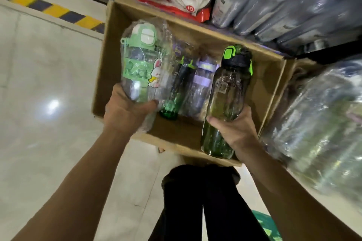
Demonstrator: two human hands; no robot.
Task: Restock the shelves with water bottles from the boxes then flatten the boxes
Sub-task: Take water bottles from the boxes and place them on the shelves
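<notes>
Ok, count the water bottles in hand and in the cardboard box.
4. Plastic-wrapped green rabbit-print bottle in the left hand; green-tinted bottle with black-and-lime lid in the right hand; dark green bottle and purple-banded clear bottle lying in the brown cardboard box. Others may be hidden.

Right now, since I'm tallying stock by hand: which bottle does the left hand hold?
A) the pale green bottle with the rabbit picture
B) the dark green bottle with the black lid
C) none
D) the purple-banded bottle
A: the left hand grips the base of the plastic-wrapped pale green rabbit bottle, while the right hand holds the dark green bottle.
</notes>
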